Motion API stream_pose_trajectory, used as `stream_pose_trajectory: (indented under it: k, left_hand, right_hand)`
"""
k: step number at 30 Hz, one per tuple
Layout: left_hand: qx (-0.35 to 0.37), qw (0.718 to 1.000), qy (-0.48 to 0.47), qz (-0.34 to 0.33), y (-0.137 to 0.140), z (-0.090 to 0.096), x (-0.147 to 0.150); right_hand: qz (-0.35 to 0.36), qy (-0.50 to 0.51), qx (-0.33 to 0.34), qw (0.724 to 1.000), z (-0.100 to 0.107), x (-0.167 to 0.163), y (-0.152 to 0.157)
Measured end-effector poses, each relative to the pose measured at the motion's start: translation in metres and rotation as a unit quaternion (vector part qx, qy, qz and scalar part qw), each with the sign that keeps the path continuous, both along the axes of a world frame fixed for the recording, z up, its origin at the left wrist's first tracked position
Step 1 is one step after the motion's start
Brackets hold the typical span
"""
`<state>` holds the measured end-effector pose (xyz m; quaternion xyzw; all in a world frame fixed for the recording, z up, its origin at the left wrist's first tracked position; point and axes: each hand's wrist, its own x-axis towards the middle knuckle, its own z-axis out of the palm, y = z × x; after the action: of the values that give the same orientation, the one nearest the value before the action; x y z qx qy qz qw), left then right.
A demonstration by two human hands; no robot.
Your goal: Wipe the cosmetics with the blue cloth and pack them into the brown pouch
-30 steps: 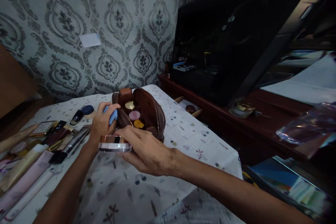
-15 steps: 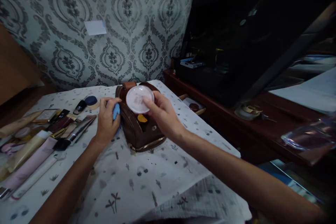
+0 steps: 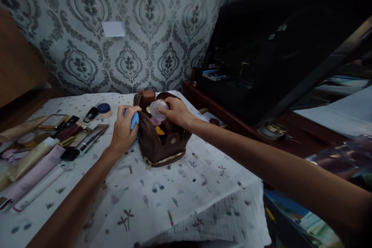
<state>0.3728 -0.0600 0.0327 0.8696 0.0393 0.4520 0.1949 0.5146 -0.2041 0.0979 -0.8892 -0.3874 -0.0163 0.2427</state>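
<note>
A brown cosmetic bag [image 3: 149,135] stands unzipped on the patterned cloth, with a yellow item [image 3: 159,130] and a pink one visible inside. My left hand [image 3: 123,128] is closed around a crumpled blue cloth [image 3: 135,119], its fingertips at the bag's left rim. Between the thumb and fingers of my right hand [image 3: 179,113] is a round, pale translucent container [image 3: 158,108]. It is tilted in the bag's mouth, above the things inside. The bottom of the bag is hidden.
Several makeup tubes [image 3: 35,168], a compact [image 3: 54,121] and a blue-lidded jar [image 3: 104,110] lie to the left on the white printed cloth [image 3: 157,209]. A large dark screen-like panel [image 3: 261,54] stands at right on a reddish-brown desk. A roll of tape [image 3: 272,131] lies there.
My right hand has lowered the round container into the bag's opening and tilted it. My left hand stays at the bag's left rim with the blue cloth. The view has shifted slightly.
</note>
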Motion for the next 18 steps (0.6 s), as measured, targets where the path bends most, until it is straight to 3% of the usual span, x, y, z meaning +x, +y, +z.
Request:
stream_pose_trajectory:
  k: [7,18]
  left_hand:
    - [-0.007,1.0,0.005,-0.016,0.001,0.0,-0.002]
    - [-0.024,0.999,0.013,-0.021,0.001,0.001,-0.003]
  right_hand:
    - [-0.013,-0.101,-0.158,0.982,0.015,0.004,0.014]
    - [-0.002,-0.133,-0.216,0.967,0.004,0.014,0.048]
